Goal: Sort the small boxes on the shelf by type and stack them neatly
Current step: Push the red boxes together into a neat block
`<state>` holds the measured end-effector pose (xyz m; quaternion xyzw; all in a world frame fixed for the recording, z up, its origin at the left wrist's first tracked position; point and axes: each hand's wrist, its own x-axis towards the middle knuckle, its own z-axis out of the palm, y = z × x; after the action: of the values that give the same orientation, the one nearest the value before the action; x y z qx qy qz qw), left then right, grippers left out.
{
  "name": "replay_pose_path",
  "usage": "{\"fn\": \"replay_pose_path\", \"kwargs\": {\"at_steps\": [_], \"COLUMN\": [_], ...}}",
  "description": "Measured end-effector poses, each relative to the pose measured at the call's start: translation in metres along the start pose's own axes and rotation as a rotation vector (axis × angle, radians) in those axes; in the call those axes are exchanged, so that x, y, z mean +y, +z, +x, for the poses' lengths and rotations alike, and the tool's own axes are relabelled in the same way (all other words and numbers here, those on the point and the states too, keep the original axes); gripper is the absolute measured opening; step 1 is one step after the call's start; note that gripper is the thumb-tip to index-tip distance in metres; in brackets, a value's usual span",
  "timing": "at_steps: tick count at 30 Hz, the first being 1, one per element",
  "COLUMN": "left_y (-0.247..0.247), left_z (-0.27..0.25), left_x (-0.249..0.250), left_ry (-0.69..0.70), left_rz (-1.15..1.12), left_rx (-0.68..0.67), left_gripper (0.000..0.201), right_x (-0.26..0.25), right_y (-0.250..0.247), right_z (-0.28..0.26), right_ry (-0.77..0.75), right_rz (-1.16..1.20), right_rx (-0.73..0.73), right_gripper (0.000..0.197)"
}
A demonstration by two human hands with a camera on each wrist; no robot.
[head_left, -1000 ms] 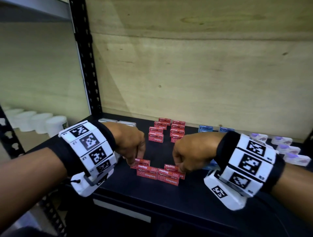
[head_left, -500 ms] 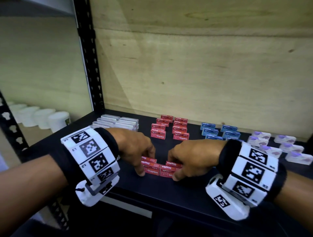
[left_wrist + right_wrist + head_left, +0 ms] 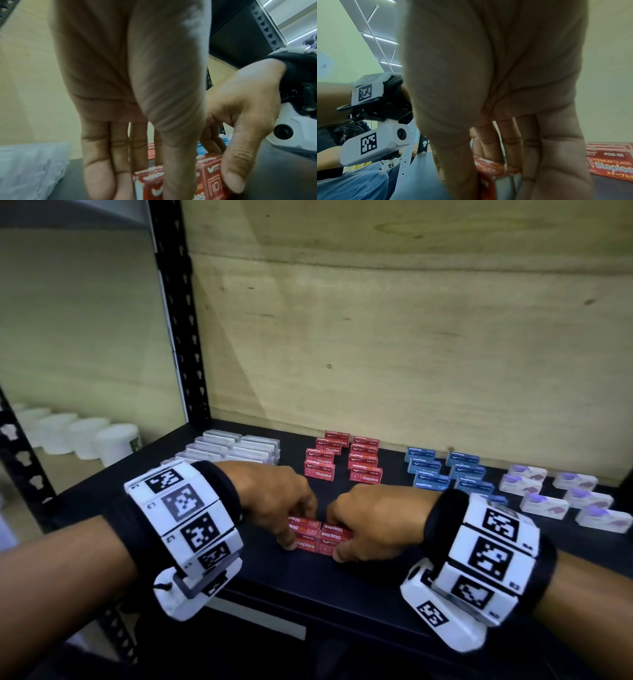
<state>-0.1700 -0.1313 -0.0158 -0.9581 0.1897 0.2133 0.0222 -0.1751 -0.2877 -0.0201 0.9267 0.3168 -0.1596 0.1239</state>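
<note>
Pinching a small cluster of red cardboard staple boxes [image 3: 320, 537] from either side, the left hand [image 3: 274, 501] and the right hand [image 3: 371, 523] are each closing thumb and fingers on the cluster's own end near the front edge of the black shelf board [image 3: 342, 587]. Beyond the knuckles, two stacked rows of matching red staple boxes [image 3: 344, 457] are standing, with clear plastic cases [image 3: 233, 450] lying past the left hand, and blue staple boxes [image 3: 445, 470] and white boxes with purple print [image 3: 561, 498] sitting past the right, all before the plywood back panel [image 3: 394, 337].
</note>
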Motion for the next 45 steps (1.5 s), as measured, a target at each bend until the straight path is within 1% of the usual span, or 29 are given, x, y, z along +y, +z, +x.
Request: {"fn": "replay_pose_path", "kwargs": {"at_steps": [7,9,12,15,18,21,24,29,33,35,37,41,43,45], "left_y": [-0.001,-0.004,-0.017,-0.035,-0.049,-0.059,-0.065,-0.07,-0.071,-0.072,-0.073,-0.073,-0.072,-0.072], "left_z": [0.0,-0.001,-0.003,-0.001,0.009,0.026,0.046,0.074,0.088,0.092,0.095,0.101,0.101,0.097], "left_x": [-0.003,-0.005,-0.011,-0.019,-0.029,-0.034,-0.035,-0.035,-0.033,-0.031,-0.028,-0.021,-0.019,-0.016], "left_ry": [-0.002,-0.003,-0.013,-0.038,-0.036,-0.05,-0.066,-0.105,-0.103,-0.098,-0.102,-0.109,-0.103,-0.093], "left_rz": [-0.013,-0.042,-0.07,-0.05,-0.057,0.003,0.082,0.116,0.154,0.157,0.143,0.167,0.185,0.195], "left_rx": [-0.019,-0.039,-0.05,-0.009,0.073,0.178,0.21,0.169,0.112,0.094,0.078,0.053,0.067,0.087], "left_gripper": [0.046,0.049,0.058,0.06,0.05,0.04,0.035,0.039,0.043,0.041,0.039,0.038,0.038,0.038], "right_x": [-0.003,-0.001,0.007,0.021,0.038,0.058,0.078,0.097,0.098,0.097,0.097,0.098,0.095,0.091], "right_y": [-0.001,-0.003,-0.013,-0.027,-0.039,-0.047,-0.051,-0.053,-0.05,-0.048,-0.047,-0.049,-0.048,-0.048], "right_z": [0.004,0.004,0.0,-0.002,0.005,0.021,0.04,0.061,0.073,0.078,0.082,0.085,0.082,0.076], "right_ry": [-0.016,-0.023,-0.046,-0.025,0.011,0.064,0.128,0.199,0.179,0.16,0.154,0.177,0.167,0.145], "right_rz": [0.011,0.021,0.071,0.104,0.106,0.058,-0.003,-0.071,-0.132,-0.171,-0.173,-0.085,-0.097,-0.122], "right_rx": [-0.012,-0.034,-0.062,-0.054,0.012,0.073,0.085,0.01,-0.119,-0.157,-0.139,-0.076,-0.066,-0.086], "right_gripper": [0.048,0.05,0.057,0.061,0.049,0.034,0.026,0.03,0.029,0.03,0.031,0.032,0.031,0.028]}}
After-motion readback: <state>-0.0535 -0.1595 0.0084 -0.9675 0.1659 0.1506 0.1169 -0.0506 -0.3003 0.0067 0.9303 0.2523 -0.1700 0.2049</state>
